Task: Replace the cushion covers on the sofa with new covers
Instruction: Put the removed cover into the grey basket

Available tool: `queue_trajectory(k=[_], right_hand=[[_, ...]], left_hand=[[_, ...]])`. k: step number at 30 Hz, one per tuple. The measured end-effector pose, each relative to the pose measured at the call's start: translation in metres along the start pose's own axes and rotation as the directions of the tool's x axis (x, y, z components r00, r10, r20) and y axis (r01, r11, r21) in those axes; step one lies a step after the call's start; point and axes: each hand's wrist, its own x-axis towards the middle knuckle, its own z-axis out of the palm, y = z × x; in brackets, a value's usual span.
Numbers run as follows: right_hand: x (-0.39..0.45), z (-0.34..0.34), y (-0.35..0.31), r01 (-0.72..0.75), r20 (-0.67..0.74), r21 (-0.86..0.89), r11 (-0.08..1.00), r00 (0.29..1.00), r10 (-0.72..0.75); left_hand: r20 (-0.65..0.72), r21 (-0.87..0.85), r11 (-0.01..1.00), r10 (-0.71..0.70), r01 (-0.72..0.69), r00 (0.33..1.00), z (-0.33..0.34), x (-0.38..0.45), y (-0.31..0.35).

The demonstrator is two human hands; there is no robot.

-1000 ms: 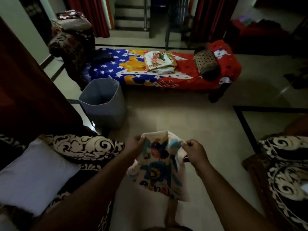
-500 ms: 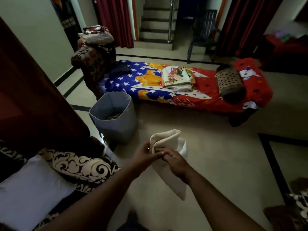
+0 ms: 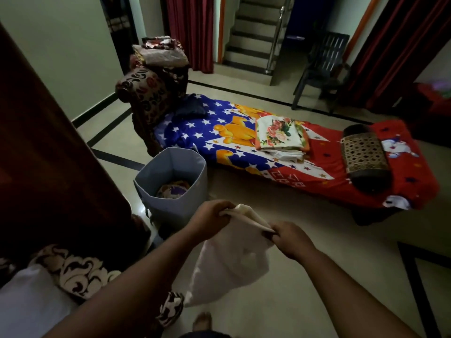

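We hold a pale cushion cover (image 3: 229, 259) out in front of us, above the tiled floor (image 3: 305, 240). Our left hand (image 3: 211, 217) pinches one part of its upper edge with curled fingers, and our right hand (image 3: 291, 240) pinches another part of the same edge, so the cloth between them is bunched and the rest hangs down loose with its plain side toward us. Just beyond the left hand stands a grey basket (image 3: 170, 181) on the floor, with some patterned cloth lying at its bottom. At lower left lies a plain white cushion (image 3: 29, 306) on a seat with a dark swirl pattern (image 3: 80, 272). Across the room is a low bed (image 3: 305, 167) under a blue, red and yellow sheet; a pile of folded cloth with a flower print (image 3: 280, 136) sits near its middle, and a dark bolster (image 3: 363, 157) lies toward its right end.
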Motion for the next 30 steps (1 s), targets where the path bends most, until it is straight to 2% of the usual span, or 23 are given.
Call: queue_trajectory(k=[2,5,7,10,14,16,19,25,27,30], right_hand=[[0.027,-0.008,-0.012,0.019,-0.069,-0.083,0.996,0.997,-0.025],[0.070,-0.017,-0.035,0.057,-0.080,-0.207,0.977,0.994,-0.075],[0.099,-0.023,-0.048,0.078,-0.053,-0.213,0.974,0.994,-0.092],[0.152,-0.035,-0.054,0.097,-0.043,-0.146,0.985,0.994,-0.104],[0.223,-0.055,-0.055,0.135,-0.044,-0.020,0.991,0.990,-0.135],[0.256,-0.064,-0.060,0.172,-0.042,0.032,0.984,0.984,-0.171],[0.306,-0.079,-0.071,0.220,-0.034,0.135,0.966,0.975,-0.218],[0.388,-0.096,-0.112,0.242,-0.036,0.379,0.893,0.968,-0.248],[0.411,-0.099,-0.131,0.246,-0.036,0.453,0.857,0.965,-0.258],[0.447,-0.102,-0.161,0.276,-0.040,0.463,0.842,0.956,-0.291]], left_hand=[[-0.036,0.163,0.987,-0.010,0.015,0.999,-0.016,0.020,-0.023],[0.034,0.365,0.926,-0.119,0.098,0.992,-0.033,0.048,-0.056],[0.056,0.456,0.883,-0.157,0.115,0.986,-0.041,0.065,-0.072],[-0.007,0.481,0.863,-0.174,0.156,0.985,-0.052,0.095,-0.086],[-0.146,0.354,0.867,-0.320,0.352,0.936,-0.066,0.138,-0.101],[-0.214,0.122,0.870,-0.447,0.478,0.869,-0.072,0.160,-0.107],[-0.291,-0.129,0.798,-0.598,0.589,0.747,-0.080,0.193,-0.113],[-0.446,-0.354,0.735,-0.676,0.579,0.586,-0.110,0.243,-0.132],[-0.489,-0.368,0.754,-0.655,0.544,0.576,-0.124,0.258,-0.138],[-0.536,-0.384,0.783,-0.620,0.489,0.573,-0.145,0.280,-0.157]])
